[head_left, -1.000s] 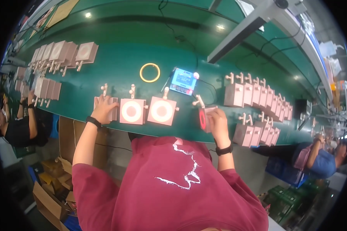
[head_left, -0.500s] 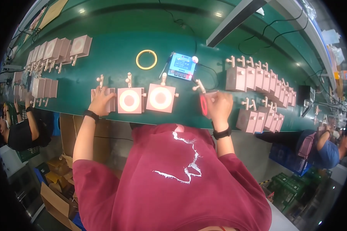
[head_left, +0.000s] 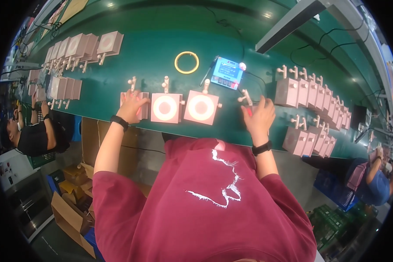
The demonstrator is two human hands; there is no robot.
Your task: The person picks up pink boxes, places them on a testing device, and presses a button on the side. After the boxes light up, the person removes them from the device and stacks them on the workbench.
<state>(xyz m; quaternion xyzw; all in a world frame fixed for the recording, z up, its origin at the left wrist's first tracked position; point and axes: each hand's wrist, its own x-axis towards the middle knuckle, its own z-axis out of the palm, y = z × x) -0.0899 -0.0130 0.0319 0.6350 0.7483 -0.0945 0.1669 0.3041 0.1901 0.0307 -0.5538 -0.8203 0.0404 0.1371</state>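
My left hand (head_left: 133, 107) is closed over a small pink box (head_left: 143, 110) with a knobbed peg on its far side. To its right stand two more pink boxes, the nearer box (head_left: 155, 114) and the one beyond it (head_left: 189, 118), each with a brightly lit ring on its face. My right hand (head_left: 260, 118) grips another pink box, mostly hidden by the fingers. A red glow (head_left: 249, 112) shows by the thumb, and a peg (head_left: 245, 95) sticks out past it.
A blue-screened device (head_left: 228, 72) with cables sits behind the boxes, beside a yellow ring (head_left: 186, 62). Rows of pink boxes (head_left: 287, 92) stand at the right, and more boxes (head_left: 77, 45) at the far left. A grey post (head_left: 288, 24) slants overhead. Co-workers sit at both sides.
The whole view has shifted, so the bench things appear farther right. My right hand has turned over its box, and the red ring on that box is now mostly covered. My left hand stays on its box.
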